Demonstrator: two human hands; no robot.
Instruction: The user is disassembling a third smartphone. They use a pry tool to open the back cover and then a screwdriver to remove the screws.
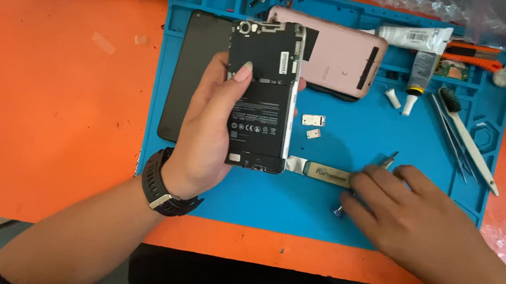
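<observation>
Pink back cover (336,55), glue tube (422,53), tweezers (452,139) lie on blue mat (296,206). Left hand (205,132) grips opened phone (261,94); right hand (400,210) fingers pinch flat pry tool (321,170).

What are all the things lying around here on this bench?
opened phone: 1, black inside, held up in left hand
pink back cover: 1, mat top
dark panel: 1, black, mat left
metal pry tool: 1, silver, under right fingers
small metal plates: 2, silver, mat centre
glue tube: 1, white, upper right
tweezers: 1, grey, right
brush: 1, white, right
mat: 1, blue, on orange table
wristwatch: 1, black, left wrist
left hand
right hand
</observation>
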